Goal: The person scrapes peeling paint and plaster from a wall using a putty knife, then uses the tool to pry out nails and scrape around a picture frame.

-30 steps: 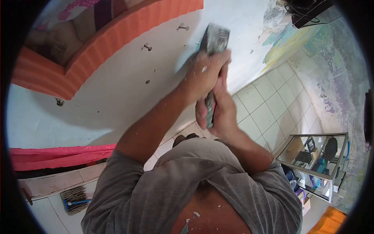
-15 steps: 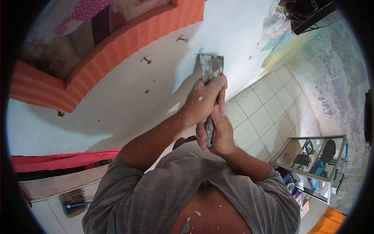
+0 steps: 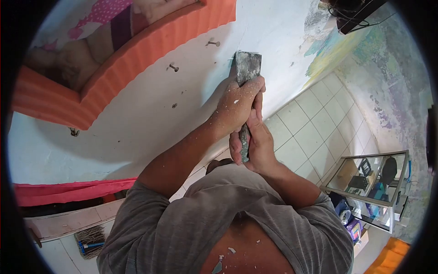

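A scraper (image 3: pixel 248 67) with a wide, paint-smeared metal blade has its top edge against the white wall (image 3: pixel 182 109). My left hand (image 3: pixel 236 106) is wrapped round it just below the blade, with pale flakes on its skin. Lower down, my right hand (image 3: pixel 258 144) closes round the handle, whose speckled end shows between the fingers. Pale flakes also lie on the chest and on my left forearm. A light blue patch of wall shows beside the blade.
An orange wavy-edged frame (image 3: pixel 159 41) and screws (image 3: pixel 173 67) are on the wall at upper left. A pink cloth (image 3: pixel 73 191) and a brush (image 3: pixel 91 242) are lower left. A glass cabinet (image 3: pixel 365 182) stands on the right, beyond the tiled floor (image 3: pixel 310 123).
The scraper and both my hands have moved slightly up along the wall. The view has shifted a little.
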Available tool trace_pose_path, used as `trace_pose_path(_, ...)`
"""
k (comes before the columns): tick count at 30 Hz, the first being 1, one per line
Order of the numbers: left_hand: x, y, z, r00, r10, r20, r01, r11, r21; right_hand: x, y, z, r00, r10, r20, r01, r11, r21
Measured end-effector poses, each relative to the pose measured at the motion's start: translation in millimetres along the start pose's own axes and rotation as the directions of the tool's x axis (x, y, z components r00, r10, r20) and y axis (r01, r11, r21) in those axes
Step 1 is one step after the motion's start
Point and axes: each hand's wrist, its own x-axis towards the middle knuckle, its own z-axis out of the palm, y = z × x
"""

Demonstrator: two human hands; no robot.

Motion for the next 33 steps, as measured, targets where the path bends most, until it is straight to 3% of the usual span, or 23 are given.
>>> trace_pose_path(2,-3.6,-3.7,0.5,0.998,0.003,0.063,-0.001,1.000,-0.020,-5.1,1.9,1.2,1.000,-0.027,-0.012,0.027,1.000,-0.003)
trace_pose_path(5,1.5,5.9,-1.3,0.997,0.064,0.038,-0.066,0.997,0.039,-0.6,1.0,-0.1,1.000,0.007,-0.006,-0.007,1.000,-0.006)
trace_pose_path(12,-0.1,-3.3,-0.3,1.000,0.007,0.021,-0.007,1.000,0.003,-1.1,5.9,0.1,0.999,-0.012,-0.043,0.013,0.999,0.039)
trace_pose_path(15,13.1,2.7,-3.9,0.986,0.169,0.009,-0.169,0.973,0.155,14.2,-0.2,-6.7,1.000,-0.007,0.003,0.006,0.997,0.076)
trace_pose_path(18,16.9,30.2,3.8,0.987,0.155,0.046,-0.160,0.975,0.154,19.3,-18.0,0.1,0.997,-0.057,0.048,0.053,0.994,0.095)
trace_pose_path(20,11.5,18.9,6.6,0.981,0.187,0.059,-0.193,0.973,0.127,7.3,-17.4,5.0,0.996,-0.090,-0.017,0.091,0.994,0.053)
trace_pose_path(22,-2.8,9.3,8.9,0.982,0.166,0.093,-0.174,0.980,0.092,-3.3,-14.0,3.9,0.998,-0.058,-0.022,0.058,0.998,0.023)
trace_pose_path(23,-7.0,13.8,13.3,0.999,0.010,0.043,-0.010,1.000,-0.004,-2.2,-15.2,4.8,0.999,-0.033,-0.032,0.033,0.999,0.008)
trace_pose_path(24,-3.6,16.4,12.0,0.999,0.009,0.045,-0.009,1.000,-0.005,-2.8,-15.3,5.0,0.999,-0.004,-0.049,0.004,1.000,-0.004)
trace_pose_path(25,-0.5,16.9,9.9,1.000,-0.026,0.001,0.026,1.000,-0.010,5.2,-7.8,-8.0,0.995,0.097,-0.003,-0.096,0.987,0.125)
trace_pose_path(26,2.7,18.4,8.2,0.998,-0.048,-0.044,0.048,0.999,-0.015,4.6,-6.9,-8.2,0.995,0.097,-0.006,-0.095,0.988,0.122)
trace_pose_path(28,3.2,15.3,5.1,0.999,-0.016,-0.043,0.015,1.000,-0.016,8.0,-7.9,-1.5,0.996,0.060,-0.069,-0.055,0.995,0.079)
trace_pose_path(30,-2.2,12.1,4.9,0.998,0.045,0.049,-0.047,0.998,0.030,-6.0,-4.4,1.9,0.997,0.034,-0.064,-0.030,0.997,0.071)
trace_pose_path(33,-0.5,8.3,2.4,0.997,0.048,0.052,-0.049,0.999,0.012,1.4,-10.7,0.7,0.999,0.019,-0.048,-0.017,0.999,0.050)
